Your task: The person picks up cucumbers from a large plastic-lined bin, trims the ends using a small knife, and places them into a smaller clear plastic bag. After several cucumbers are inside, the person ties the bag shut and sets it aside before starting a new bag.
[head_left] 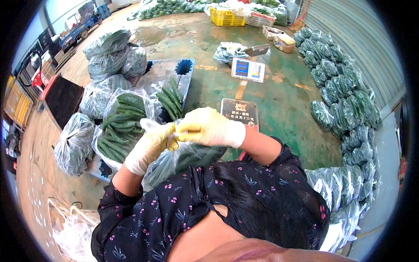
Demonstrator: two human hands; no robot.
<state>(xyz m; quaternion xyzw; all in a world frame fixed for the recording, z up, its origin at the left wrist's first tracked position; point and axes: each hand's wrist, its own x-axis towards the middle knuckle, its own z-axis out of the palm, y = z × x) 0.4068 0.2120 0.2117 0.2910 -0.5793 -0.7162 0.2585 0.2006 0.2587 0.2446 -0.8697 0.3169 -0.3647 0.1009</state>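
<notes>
Left hand point(152, 146) and right hand point(200, 126) grip bag point(162, 170) — floor point(290, 124) reaches bundles point(345, 102) rightward.

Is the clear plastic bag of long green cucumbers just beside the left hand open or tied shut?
Open: the clear plastic bag spreads loosely around the long green cucumbers, which lie uncovered on top.

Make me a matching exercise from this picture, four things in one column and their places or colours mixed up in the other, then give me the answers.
Things
1. Clear bag nearest the person
2. Scale display
3. Pallet
4. Row of filled bags

Places or colours
A. Blue, under bags at the left
B. Along the corrugated wall, right
C. Gathered at the gloved left hand and right hand
D. White and blue, on a post

Pairs: 1-C, 2-D, 3-A, 4-B
</notes>
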